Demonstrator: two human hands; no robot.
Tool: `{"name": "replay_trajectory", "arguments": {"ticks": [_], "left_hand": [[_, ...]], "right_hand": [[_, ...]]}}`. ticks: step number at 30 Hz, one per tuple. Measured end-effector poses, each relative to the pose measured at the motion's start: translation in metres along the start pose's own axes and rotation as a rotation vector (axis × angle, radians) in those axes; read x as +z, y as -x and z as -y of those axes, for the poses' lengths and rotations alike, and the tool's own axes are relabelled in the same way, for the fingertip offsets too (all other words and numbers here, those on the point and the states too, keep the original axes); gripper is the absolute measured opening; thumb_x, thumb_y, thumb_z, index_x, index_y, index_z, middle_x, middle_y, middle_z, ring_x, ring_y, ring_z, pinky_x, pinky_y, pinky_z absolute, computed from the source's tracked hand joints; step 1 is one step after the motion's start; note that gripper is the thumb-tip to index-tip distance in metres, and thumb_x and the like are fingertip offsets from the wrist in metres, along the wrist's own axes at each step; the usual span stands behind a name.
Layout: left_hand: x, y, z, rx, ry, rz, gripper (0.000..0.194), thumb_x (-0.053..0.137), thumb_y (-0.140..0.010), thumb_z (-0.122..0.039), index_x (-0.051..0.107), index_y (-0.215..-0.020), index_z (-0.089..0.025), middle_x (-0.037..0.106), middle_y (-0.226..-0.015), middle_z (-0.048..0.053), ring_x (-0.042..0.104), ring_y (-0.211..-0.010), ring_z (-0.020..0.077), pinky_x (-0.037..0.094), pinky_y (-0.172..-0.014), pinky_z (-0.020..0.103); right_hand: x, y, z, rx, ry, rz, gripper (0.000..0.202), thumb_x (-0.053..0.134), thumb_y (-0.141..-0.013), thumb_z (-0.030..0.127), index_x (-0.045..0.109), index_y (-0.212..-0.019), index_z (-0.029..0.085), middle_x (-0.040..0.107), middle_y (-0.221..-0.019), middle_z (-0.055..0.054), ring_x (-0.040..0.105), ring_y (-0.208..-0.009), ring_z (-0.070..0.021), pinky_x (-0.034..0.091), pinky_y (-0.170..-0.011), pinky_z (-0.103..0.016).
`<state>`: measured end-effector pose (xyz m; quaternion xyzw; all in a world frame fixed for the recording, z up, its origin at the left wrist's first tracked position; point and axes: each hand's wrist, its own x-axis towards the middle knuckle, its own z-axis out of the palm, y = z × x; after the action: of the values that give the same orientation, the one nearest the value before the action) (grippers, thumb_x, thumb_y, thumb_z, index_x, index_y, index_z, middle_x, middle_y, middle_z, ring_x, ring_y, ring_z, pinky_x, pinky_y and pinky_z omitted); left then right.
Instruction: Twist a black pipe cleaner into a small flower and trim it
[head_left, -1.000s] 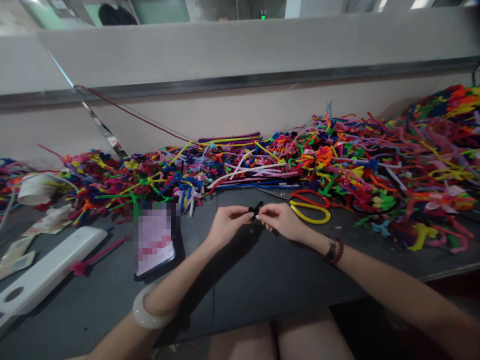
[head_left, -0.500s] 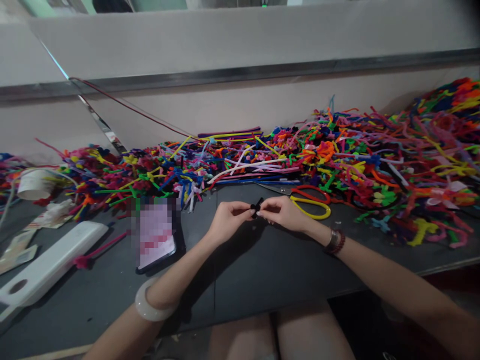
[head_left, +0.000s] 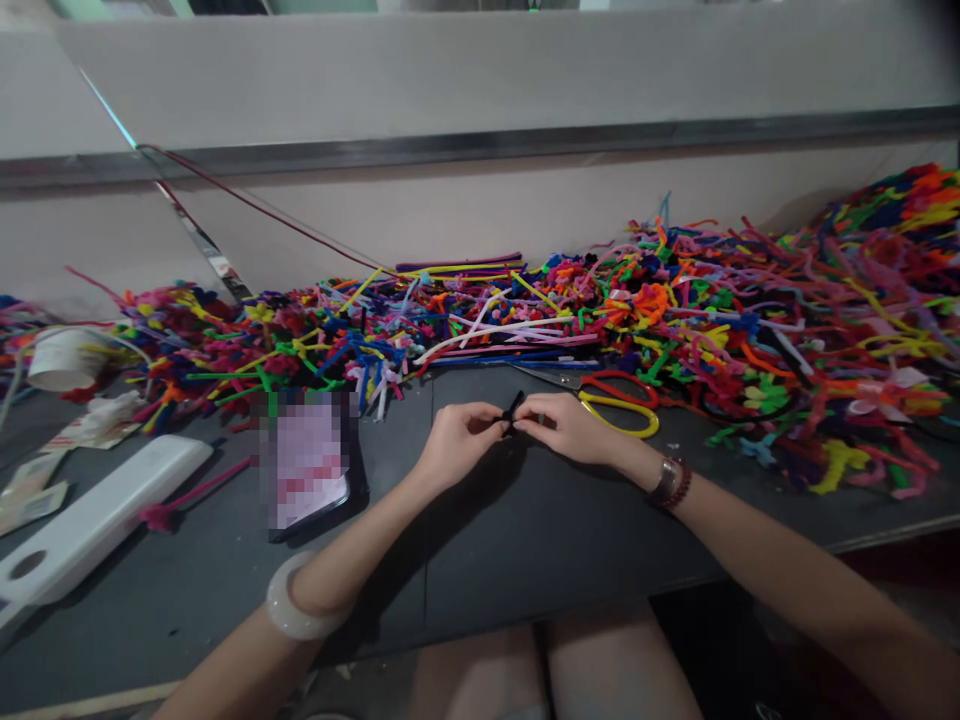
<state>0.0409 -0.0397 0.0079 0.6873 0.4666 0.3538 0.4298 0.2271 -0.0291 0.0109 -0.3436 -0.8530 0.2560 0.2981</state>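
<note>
A short black pipe cleaner [head_left: 513, 408], bent or twisted into a small shape, is held between both hands over the dark table. My left hand [head_left: 461, 438] pinches its left side between thumb and fingertips. From the other side, my right hand [head_left: 564, 424] pinches it too, the fingertips of both hands nearly meeting. One black end sticks up between them; the fingers cover much of the rest. Scissors [head_left: 619, 402] with one red and one yellow handle loop lie just beyond my right hand.
A long heap of colourful pipe cleaners [head_left: 480, 325] runs along the wall. Left of my left arm lies a phone [head_left: 309, 465] with a blurred screen. Further left are a long white plastic device [head_left: 112, 520], a pink pipe cleaner piece [head_left: 161, 515] and a white cup [head_left: 64, 360].
My fingers have shifted slightly on the black pipe cleaner, and its upper end now points up more visibly. Both hands stay in about the same place; the view has moved a little.
</note>
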Motion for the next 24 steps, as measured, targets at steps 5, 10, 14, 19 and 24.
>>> {"name": "replay_trajectory", "arguments": {"ticks": [5, 10, 14, 19, 24], "left_hand": [[0.000, 0.000, 0.002, 0.009, -0.010, 0.039, 0.021, 0.055, -0.072, -0.029, 0.066, -0.079, -0.013, 0.068, -0.074, 0.006, 0.062, -0.069, 0.0173, 0.047, -0.063, 0.025], [-0.001, 0.001, 0.006, -0.027, -0.009, 0.137, 0.019, 0.053, -0.071, -0.026, 0.066, -0.076, -0.014, 0.068, -0.072, 0.005, 0.062, -0.069, 0.0177, 0.047, -0.064, 0.026], [-0.001, 0.001, 0.007, -0.039, -0.018, 0.184, 0.015, 0.054, -0.070, -0.024, 0.067, -0.072, -0.015, 0.067, -0.069, 0.003, 0.062, -0.066, 0.0162, 0.047, -0.061, 0.024], [-0.001, -0.002, -0.001, -0.136, 0.249, 0.083, 0.016, 0.061, -0.066, -0.026, 0.065, -0.075, -0.013, 0.067, -0.069, 0.003, 0.062, -0.066, 0.0150, 0.048, -0.065, 0.026], [0.000, -0.004, -0.006, -0.246, 0.480, -0.089, 0.020, 0.070, -0.059, -0.025, 0.063, -0.073, -0.012, 0.065, -0.066, 0.000, 0.060, -0.060, 0.0116, 0.049, -0.067, 0.026]], "right_hand": [[0.002, 0.001, 0.001, 0.051, -0.022, -0.010, 0.013, 0.049, -0.081, 0.018, 0.061, -0.077, 0.015, 0.060, -0.072, -0.004, 0.052, -0.065, -0.0126, 0.037, -0.060, -0.023], [0.007, 0.004, 0.003, 0.101, -0.048, 0.005, 0.013, 0.050, -0.079, 0.017, 0.062, -0.076, 0.015, 0.060, -0.069, -0.003, 0.051, -0.060, -0.0114, 0.036, -0.056, -0.022], [0.010, 0.005, 0.004, 0.075, -0.008, 0.025, 0.012, 0.050, -0.078, 0.017, 0.061, -0.074, 0.014, 0.058, -0.067, -0.003, 0.048, -0.058, -0.0107, 0.034, -0.054, -0.022], [0.008, 0.002, 0.003, 0.193, -0.193, -0.083, 0.019, 0.047, -0.082, 0.027, 0.059, -0.075, 0.014, 0.057, -0.066, -0.002, 0.047, -0.057, -0.0100, 0.036, -0.053, -0.021], [0.009, 0.000, 0.002, 0.267, -0.329, -0.100, 0.020, 0.057, -0.074, 0.034, 0.059, -0.078, 0.014, 0.057, -0.069, -0.002, 0.051, -0.063, -0.0116, 0.041, -0.058, -0.022]]}}
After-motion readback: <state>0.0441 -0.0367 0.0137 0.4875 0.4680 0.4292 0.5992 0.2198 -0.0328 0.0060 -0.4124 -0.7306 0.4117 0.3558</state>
